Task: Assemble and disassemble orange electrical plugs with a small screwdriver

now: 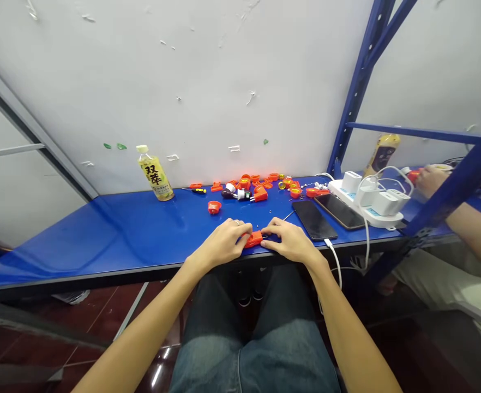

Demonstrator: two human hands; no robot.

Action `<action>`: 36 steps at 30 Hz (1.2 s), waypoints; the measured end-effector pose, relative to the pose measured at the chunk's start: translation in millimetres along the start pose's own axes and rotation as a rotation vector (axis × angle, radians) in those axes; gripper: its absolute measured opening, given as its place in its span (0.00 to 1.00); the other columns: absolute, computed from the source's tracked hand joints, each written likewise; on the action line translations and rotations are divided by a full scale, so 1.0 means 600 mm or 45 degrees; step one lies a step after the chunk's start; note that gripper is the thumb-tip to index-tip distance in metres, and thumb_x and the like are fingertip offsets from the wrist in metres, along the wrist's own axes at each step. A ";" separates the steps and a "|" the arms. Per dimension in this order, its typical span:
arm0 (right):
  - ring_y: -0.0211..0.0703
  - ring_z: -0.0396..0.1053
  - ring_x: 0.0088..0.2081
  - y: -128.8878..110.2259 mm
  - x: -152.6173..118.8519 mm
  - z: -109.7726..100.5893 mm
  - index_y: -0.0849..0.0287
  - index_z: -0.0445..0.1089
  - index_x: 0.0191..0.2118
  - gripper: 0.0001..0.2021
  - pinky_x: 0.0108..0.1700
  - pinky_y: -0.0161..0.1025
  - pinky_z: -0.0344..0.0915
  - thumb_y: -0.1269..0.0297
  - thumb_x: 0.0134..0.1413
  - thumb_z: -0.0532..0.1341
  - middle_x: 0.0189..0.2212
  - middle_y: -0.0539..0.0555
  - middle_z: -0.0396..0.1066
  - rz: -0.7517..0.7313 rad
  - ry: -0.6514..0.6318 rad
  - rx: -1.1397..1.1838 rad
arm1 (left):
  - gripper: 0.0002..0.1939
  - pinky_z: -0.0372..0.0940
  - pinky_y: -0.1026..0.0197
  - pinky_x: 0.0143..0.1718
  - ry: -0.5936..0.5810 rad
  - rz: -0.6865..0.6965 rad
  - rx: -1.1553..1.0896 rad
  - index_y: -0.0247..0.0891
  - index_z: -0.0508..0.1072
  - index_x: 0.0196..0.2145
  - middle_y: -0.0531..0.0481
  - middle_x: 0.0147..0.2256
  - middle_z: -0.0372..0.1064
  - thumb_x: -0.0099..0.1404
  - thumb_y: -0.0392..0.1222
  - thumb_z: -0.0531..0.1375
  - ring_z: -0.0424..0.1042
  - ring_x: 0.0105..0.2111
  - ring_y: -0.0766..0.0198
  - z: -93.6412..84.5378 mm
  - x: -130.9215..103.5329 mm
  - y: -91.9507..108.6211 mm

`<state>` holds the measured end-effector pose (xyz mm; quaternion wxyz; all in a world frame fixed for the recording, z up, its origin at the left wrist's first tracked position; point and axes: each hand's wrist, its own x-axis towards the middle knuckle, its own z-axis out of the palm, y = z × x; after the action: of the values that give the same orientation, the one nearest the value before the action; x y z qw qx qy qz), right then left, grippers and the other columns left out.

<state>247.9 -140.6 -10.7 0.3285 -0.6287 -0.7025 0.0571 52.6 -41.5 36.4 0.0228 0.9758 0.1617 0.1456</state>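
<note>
My left hand (228, 240) pinches a small orange plastic housing (253, 239) at the front edge of the blue table. At its right end the fingers of my right hand (285, 239) curl around a thin metal piece (265, 237). Whether that metal is a prong of the housing or a separate part, I cannot tell. Just beyond my hands lies a round orange cup (214, 207). A thin metal rod (289, 215) rests past my right fingers, beside a black phone (314, 220).
Orange plastic parts (255, 178) are scattered near the wall, with an orange plug (259, 194) and a yellow-black screwdriver (198, 191). A drink bottle (155, 173) stands left. Rightward are a second phone (339, 212), a white power strip (365, 204), a blue post (353, 93) and another person's arm (469, 229).
</note>
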 end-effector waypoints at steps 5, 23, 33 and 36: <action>0.41 0.70 0.42 -0.002 -0.002 -0.003 0.50 0.74 0.48 0.13 0.41 0.37 0.63 0.56 0.58 0.63 0.42 0.51 0.71 -0.005 0.005 0.014 | 0.09 0.59 0.60 0.37 -0.003 -0.007 -0.008 0.39 0.71 0.36 0.49 0.33 0.71 0.69 0.35 0.51 0.69 0.34 0.60 0.001 0.000 0.000; 0.39 0.70 0.41 0.007 0.003 0.006 0.45 0.74 0.52 0.15 0.45 0.36 0.62 0.53 0.64 0.57 0.43 0.51 0.70 -0.063 -0.008 -0.089 | 0.08 0.59 0.61 0.38 0.027 -0.001 -0.053 0.40 0.71 0.35 0.50 0.33 0.72 0.67 0.34 0.52 0.69 0.33 0.61 0.007 0.001 -0.005; 0.40 0.70 0.43 0.002 0.001 0.001 0.44 0.74 0.52 0.15 0.44 0.36 0.63 0.51 0.64 0.57 0.42 0.51 0.70 -0.048 -0.021 -0.065 | 0.08 0.58 0.60 0.39 0.031 0.014 -0.101 0.41 0.71 0.34 0.51 0.32 0.73 0.67 0.35 0.53 0.70 0.33 0.61 0.007 -0.002 -0.011; 0.40 0.70 0.42 0.000 0.001 -0.001 0.44 0.74 0.52 0.15 0.44 0.37 0.63 0.51 0.63 0.58 0.43 0.51 0.71 -0.050 -0.026 -0.054 | 0.07 0.58 0.60 0.41 0.042 0.020 -0.094 0.40 0.71 0.34 0.52 0.32 0.73 0.67 0.35 0.53 0.71 0.34 0.62 0.007 -0.004 -0.013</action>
<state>248.5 -140.3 -9.9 0.3091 -0.6211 -0.7190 0.0422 49.3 -34.6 31.2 0.0548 0.9730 0.1488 0.1677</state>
